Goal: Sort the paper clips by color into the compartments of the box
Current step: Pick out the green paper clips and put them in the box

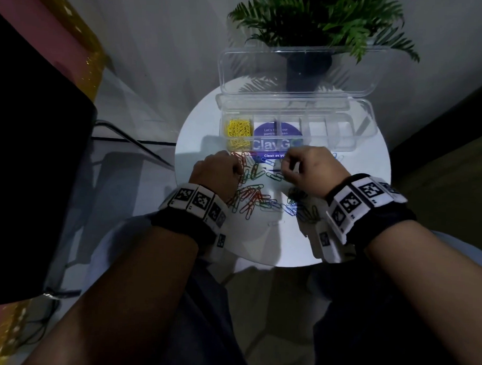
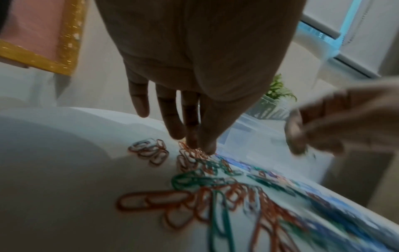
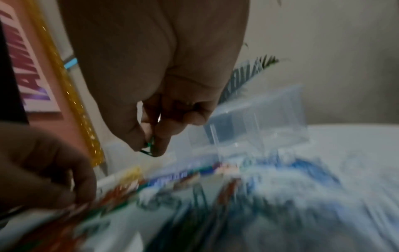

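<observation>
Much of both wrist views is smeared by blur, so single clips in the lower part of the right wrist view cannot be told apart, and the far compartments of the clear box (image 1: pixel 296 124) are hard to read through glare and a printed sheet seen beneath it. Only the leftmost compartment is plainly seen to be filled, with yellow paper clips (image 1: pixel 238 129). The box stands with its lid raised at the far side of a round white table (image 1: pixel 371 187), in front of a potted fern (image 1: pixel 322 24) whose pot is partly hidden by the lid. A mixed heap of paper clips (image 1: pixel 254 195), red, green and blue, is spread on the table between the two hands and toward the person. The left hand (image 1: pixel 217 172) is held with fingers extended downward, the fingertips (image 2: pixel 202 145) touching red clips at the heap's left edge; whether one is pinched cannot be told. The right hand (image 1: pixel 308 168) is curled just above the heap's far right part, and a green paper clip (image 3: pixel 149 150) is pinched between its thumb and forefinger. Marker-patterned bands (image 1: pixel 362 203) are worn on both wrists.
</observation>
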{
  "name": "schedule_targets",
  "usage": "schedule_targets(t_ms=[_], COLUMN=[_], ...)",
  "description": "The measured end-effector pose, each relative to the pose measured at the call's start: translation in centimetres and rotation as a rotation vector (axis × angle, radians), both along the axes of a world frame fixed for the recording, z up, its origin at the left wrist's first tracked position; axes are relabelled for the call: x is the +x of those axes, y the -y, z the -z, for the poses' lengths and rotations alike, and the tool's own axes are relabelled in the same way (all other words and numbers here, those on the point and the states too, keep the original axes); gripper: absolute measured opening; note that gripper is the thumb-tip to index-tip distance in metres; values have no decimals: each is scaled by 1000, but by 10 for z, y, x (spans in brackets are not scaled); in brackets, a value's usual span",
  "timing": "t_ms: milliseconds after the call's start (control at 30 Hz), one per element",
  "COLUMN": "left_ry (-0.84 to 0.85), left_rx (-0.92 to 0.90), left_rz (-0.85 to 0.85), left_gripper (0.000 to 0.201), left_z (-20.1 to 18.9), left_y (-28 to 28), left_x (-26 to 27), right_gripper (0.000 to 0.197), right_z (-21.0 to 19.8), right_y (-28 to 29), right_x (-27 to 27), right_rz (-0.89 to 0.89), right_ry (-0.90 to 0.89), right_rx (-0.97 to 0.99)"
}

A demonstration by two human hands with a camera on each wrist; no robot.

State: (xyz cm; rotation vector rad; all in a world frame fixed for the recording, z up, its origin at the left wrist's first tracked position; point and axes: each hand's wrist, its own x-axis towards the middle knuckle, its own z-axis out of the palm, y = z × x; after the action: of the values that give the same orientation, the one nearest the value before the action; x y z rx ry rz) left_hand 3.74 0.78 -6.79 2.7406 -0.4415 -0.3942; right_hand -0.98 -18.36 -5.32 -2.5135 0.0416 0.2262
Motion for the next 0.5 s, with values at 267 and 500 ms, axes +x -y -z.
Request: schedule_targets(t_ms=[267, 500], left_ry=[144, 101], left_rx=[182, 21], left_rz=[177, 72], left_gripper=[26, 19], left_z=[6, 0], left_y=[16, 17], left_x=[-1, -2], right_gripper=[13, 12], right_z=[-18, -11], right_y=[11, 15], right_x=[-6, -16], right_rz=[134, 221], right_ry=[88, 12], right_rx=[237, 310])
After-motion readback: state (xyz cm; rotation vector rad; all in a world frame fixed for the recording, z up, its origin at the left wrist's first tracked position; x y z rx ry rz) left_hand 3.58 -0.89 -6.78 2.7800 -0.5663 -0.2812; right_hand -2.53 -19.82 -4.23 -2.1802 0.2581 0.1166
